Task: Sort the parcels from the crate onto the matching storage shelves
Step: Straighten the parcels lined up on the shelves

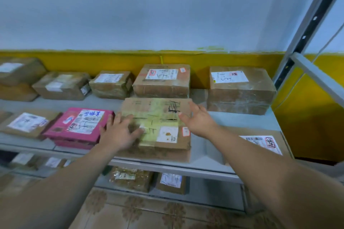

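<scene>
1. Head view, looking down at a grey metal shelf (232, 119) of parcels against a yellow and white wall. The landmark is a pink parcel (80, 126) near the shelf's front edge.
2. The task's thing, a flat cardboard parcel (160, 117), lies on the shelf immediately right of the pink parcel. The left hand covers the gap between them, so I cannot tell whether they touch.
3. It lies flat, with its taped top up. Its long axis seems to run from the front edge towards the wall, parallel to the pink parcel's side. A white label (167, 134) sits at its near right corner.
4. The left hand (119, 132) rests on the parcel's near left part, on the side nearest the pink parcel. It is open, palm down, with the fingers spread and gripping nothing.
5. The right hand (199, 119) is at the parcel's far side from the pink parcel. It is open, with straight fingers and the palm turned towards the parcel's right edge. I cannot tell whether it touches.
6. The parcel lies between the hands and slightly ahead of them. The left hand is nearer, already on it.
7. Judgement: the parcel looks set down, and any final nudge would go along its long axis, towards the back row.
</scene>
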`<action>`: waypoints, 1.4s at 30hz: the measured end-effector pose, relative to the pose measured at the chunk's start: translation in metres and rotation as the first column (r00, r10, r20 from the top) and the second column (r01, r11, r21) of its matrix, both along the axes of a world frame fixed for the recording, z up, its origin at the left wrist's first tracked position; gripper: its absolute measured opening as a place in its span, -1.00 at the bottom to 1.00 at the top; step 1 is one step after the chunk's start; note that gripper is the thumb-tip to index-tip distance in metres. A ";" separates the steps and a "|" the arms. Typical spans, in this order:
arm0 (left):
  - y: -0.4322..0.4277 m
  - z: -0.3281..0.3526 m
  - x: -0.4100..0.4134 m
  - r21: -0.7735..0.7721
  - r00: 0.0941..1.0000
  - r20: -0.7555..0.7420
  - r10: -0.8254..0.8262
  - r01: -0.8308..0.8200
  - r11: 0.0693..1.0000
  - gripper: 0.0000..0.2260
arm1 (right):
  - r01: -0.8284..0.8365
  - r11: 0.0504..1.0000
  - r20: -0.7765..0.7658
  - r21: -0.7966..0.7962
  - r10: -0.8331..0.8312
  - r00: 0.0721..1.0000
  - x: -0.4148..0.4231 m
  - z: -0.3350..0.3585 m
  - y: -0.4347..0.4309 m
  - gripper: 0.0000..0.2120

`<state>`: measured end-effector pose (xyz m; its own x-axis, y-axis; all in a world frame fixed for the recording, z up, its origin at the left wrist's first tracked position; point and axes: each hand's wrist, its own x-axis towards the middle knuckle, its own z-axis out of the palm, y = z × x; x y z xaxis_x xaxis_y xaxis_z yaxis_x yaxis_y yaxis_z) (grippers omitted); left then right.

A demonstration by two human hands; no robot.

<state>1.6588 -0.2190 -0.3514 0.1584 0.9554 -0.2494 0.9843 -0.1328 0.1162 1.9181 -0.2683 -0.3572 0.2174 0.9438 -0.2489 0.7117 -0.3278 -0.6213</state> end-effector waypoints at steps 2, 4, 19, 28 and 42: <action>0.003 -0.007 -0.015 -0.047 0.999 0.039 0.030 -0.028 0.998 -0.30 | 0.010 1.000 -0.044 -0.026 -0.012 0.999 -0.020 -0.002 0.004 -0.32; 0.004 -0.013 -0.018 -0.043 0.996 0.092 0.018 -0.014 0.999 -0.29 | 0.023 0.997 -0.057 -0.068 -0.027 0.998 -0.030 -0.006 0.001 -0.34; -0.009 -0.022 0.022 -0.036 0.966 0.151 -0.209 0.216 0.976 -0.27 | 0.222 0.973 0.051 -0.062 -0.219 0.974 -0.007 -0.007 -0.039 -0.39; -0.012 -0.013 0.018 -0.070 0.977 0.062 -0.206 0.210 0.975 -0.27 | 0.040 0.989 0.385 -0.142 0.017 0.923 -0.001 -0.005 -0.022 -0.28; 0.082 -0.014 -0.131 0.043 0.997 -0.001 -0.084 0.083 0.996 -0.36 | -0.099 0.993 0.436 -0.067 0.119 0.892 -0.124 0.015 0.049 -0.26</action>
<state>1.5275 -0.1369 -0.3656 0.2382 0.9485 -0.2087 0.9695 -0.2194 0.1093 1.7938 -0.2194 -0.3418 0.2100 0.9587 -0.1919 0.9413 -0.2513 -0.2254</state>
